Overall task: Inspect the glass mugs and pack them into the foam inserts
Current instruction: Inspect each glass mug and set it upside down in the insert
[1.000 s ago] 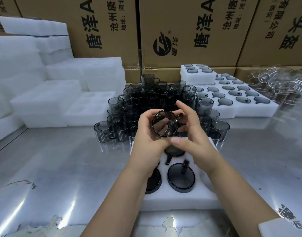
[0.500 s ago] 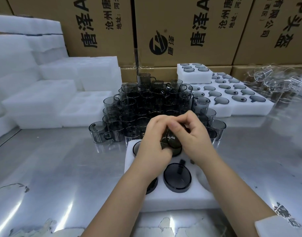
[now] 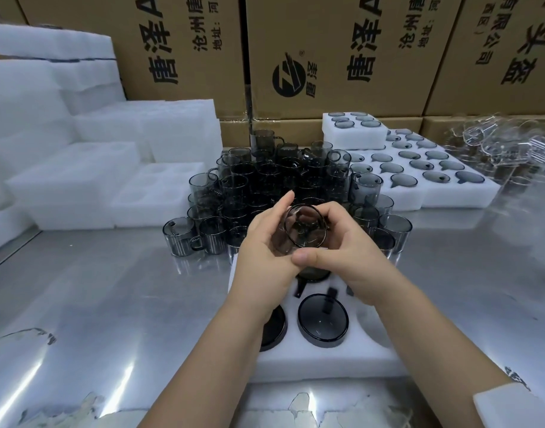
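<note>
Spare foam inserts (image 3: pixel 70 180) are stacked at nine o'clock, within reach. The left hand (image 3: pixel 265 257) cradles a smoky mug (image 3: pixel 302 233), its mouth tipped toward the eyes for inspection. The right hand (image 3: pixel 354 257) closes its grip on the far side. Loose mugs (image 3: pixel 280 180) crowd twelve o'clock. The working insert (image 3: pixel 326 362) lies at six o'clock, apparently with a pocket free.
</note>
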